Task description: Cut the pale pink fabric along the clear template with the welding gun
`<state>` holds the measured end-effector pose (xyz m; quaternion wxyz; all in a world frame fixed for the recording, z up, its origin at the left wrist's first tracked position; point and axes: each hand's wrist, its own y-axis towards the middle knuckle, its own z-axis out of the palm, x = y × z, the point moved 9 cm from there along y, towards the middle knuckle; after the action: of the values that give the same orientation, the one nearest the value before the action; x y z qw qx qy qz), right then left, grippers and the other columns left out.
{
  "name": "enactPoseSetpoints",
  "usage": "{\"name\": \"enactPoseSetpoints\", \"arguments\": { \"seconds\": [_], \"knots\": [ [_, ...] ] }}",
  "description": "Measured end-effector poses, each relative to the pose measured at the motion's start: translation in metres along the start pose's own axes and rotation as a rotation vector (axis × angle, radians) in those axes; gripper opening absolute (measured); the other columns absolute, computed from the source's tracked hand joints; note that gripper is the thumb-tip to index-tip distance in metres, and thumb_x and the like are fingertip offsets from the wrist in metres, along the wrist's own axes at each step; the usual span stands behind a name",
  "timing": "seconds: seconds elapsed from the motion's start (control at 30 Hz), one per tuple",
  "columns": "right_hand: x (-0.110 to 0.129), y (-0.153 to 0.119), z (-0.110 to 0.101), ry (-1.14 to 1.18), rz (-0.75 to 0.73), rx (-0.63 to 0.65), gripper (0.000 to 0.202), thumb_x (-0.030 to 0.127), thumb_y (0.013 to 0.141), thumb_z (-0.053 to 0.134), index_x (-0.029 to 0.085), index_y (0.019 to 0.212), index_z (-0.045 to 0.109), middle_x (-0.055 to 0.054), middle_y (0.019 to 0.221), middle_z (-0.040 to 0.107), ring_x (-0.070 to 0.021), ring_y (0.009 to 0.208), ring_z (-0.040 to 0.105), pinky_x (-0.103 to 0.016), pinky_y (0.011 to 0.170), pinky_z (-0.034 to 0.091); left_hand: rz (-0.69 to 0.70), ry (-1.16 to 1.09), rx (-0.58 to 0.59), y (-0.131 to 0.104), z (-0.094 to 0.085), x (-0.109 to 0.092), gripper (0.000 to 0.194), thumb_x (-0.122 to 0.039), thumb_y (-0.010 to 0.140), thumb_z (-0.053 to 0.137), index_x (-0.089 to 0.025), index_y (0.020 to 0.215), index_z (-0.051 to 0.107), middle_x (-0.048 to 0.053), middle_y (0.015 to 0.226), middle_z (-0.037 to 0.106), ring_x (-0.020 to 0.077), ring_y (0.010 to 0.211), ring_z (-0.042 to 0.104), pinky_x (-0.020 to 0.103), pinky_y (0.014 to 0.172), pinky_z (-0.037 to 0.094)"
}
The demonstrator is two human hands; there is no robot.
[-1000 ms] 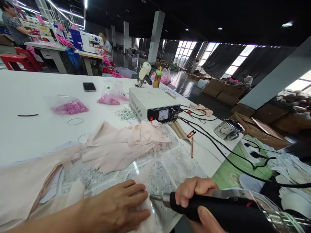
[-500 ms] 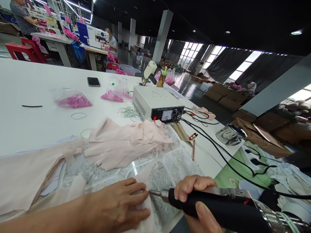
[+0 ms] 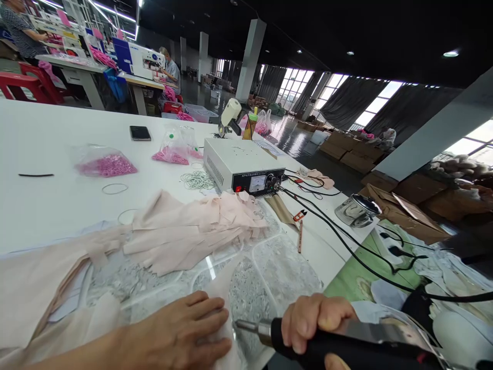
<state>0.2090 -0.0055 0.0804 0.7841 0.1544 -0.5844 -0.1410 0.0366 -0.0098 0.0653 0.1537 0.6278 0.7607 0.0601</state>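
My left hand [image 3: 188, 329] lies flat with fingers stretched out, pressing a strip of pale pink fabric [image 3: 221, 280] onto a clear patterned sheet [image 3: 285, 262]. My right hand [image 3: 316, 324] is wrapped round the black handle of an ultrasonic cutter [image 3: 358, 344]. The cutter's metal tip points left, close beside the fabric's edge and my left fingertips; whether it touches the fabric I cannot tell. Beyond my left hand lies a pile of cut pale pink fabric pieces [image 3: 192, 226]. A larger folded pale fabric [image 3: 34, 282] is at the left.
A grey control box [image 3: 242, 162] with black cables [image 3: 331, 226] stands on the white table [image 3: 165, 139]. Around it are bags of pink bits [image 3: 108, 164], green rubber bands [image 3: 196, 180], a phone [image 3: 140, 133], thread snips [image 3: 299, 215], a pencil [image 3: 300, 236] and a lidded jar [image 3: 357, 210].
The cutter in my right hand has shifted slightly down and its tip has moved away from my left fingertips. My left hand has moved slightly down and left; the whole view has shifted a little.
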Motion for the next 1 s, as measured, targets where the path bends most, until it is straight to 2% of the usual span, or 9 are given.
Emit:
{"name": "enactPoseSetpoints", "arguments": {
  "seconds": [0.1,0.17,0.23,0.33,0.43,0.57,0.77,0.83,1.0],
  "knots": [
    [0.0,-0.001,0.001,0.131,-0.046,0.192,0.024,0.047,0.081,0.074,0.032,0.084,0.056,0.005,0.061,0.055,-0.0111,0.037,0.05,-0.026,0.038,0.049,-0.005,-0.032,0.02,0.005,-0.007,0.0,0.024,-0.026,0.106,0.046,-0.02,0.122,0.062,0.006,0.117,0.071,0.0224,0.109,0.065,0.032,0.098,0.045],
    [-0.011,-0.002,0.001,0.201,0.011,0.234,0.023,0.052,0.086,0.067,0.032,0.082,0.057,0.004,0.063,0.059,-0.0117,0.037,0.053,-0.028,0.039,0.052,0.007,-0.049,0.018,0.009,-0.012,0.0,0.025,-0.018,0.103,0.047,-0.019,0.124,0.061,0.007,0.116,0.072,0.0214,0.107,0.066,0.031,0.098,0.047],
    [-0.024,-0.003,0.002,0.244,0.088,0.233,0.026,0.056,0.088,0.063,0.031,0.083,0.058,0.002,0.068,0.065,-0.0142,0.041,0.059,-0.033,0.043,0.056,0.024,-0.055,0.031,0.011,-0.014,0.002,0.032,-0.009,0.1,0.045,-0.017,0.127,0.06,0.008,0.117,0.072,0.0207,0.107,0.067,0.03,0.098,0.049],
    [-0.035,-0.005,0.007,0.294,0.137,0.2,0.031,0.05,0.078,0.077,0.028,0.08,0.056,0.0,0.071,0.068,-0.0163,0.046,0.064,-0.035,0.047,0.059,0.052,-0.02,0.059,0.009,-0.011,0.007,0.038,-0.002,0.096,0.041,-0.014,0.127,0.061,0.01,0.122,0.07,0.021,0.113,0.066,0.03,0.1,0.05],
    [-0.036,-0.003,0.01,0.365,0.146,0.166,0.035,0.047,0.073,0.082,0.026,0.077,0.054,0.0,0.072,0.069,-0.0152,0.048,0.066,-0.034,0.049,0.058,0.137,0.073,0.088,0.002,-0.005,0.012,0.043,-0.002,0.095,0.042,-0.016,0.132,0.06,0.009,0.131,0.068,0.0216,0.123,0.062,0.029,0.104,0.048],
    [-0.033,0.001,0.015,0.451,0.161,0.125,0.042,0.061,0.074,0.075,0.025,0.075,0.052,0.001,0.067,0.068,-0.0139,0.05,0.066,-0.03,0.049,0.056,0.217,0.206,0.135,-0.006,0.005,0.021,0.047,-0.011,0.096,0.048,-0.021,0.142,0.055,0.007,0.142,0.061,0.023,0.131,0.056,0.03,0.107,0.047],
    [-0.012,-0.003,0.01,0.427,-0.039,-0.13,0.031,0.039,0.074,0.082,0.026,0.087,0.057,0.002,0.069,0.068,-0.0095,0.046,0.059,-0.023,0.046,0.05,0.246,0.265,0.186,-0.005,0.008,0.024,0.043,-0.022,0.099,0.051,-0.023,0.141,0.056,0.006,0.145,0.059,0.0224,0.132,0.056,0.029,0.107,0.046],
    [-0.011,-0.003,0.012,0.411,-0.023,-0.112,0.032,0.039,0.073,0.083,0.026,0.088,0.058,0.002,0.07,0.068,-0.0099,0.047,0.06,-0.024,0.048,0.05,0.229,0.247,0.182,-0.005,0.007,0.024,0.042,-0.022,0.099,0.051,-0.023,0.141,0.056,0.006,0.145,0.058,0.0223,0.131,0.057,0.028,0.106,0.048],
    [-0.021,0.001,0.014,0.413,0.086,0.06,0.037,0.056,0.077,0.075,0.026,0.081,0.054,0.002,0.068,0.066,-0.0132,0.049,0.062,-0.029,0.048,0.053,0.182,0.191,0.185,-0.003,0.006,0.026,0.043,-0.017,0.097,0.053,-0.024,0.139,0.057,0.006,0.145,0.059,0.0233,0.131,0.057,0.029,0.106,0.048]
  ]
}}
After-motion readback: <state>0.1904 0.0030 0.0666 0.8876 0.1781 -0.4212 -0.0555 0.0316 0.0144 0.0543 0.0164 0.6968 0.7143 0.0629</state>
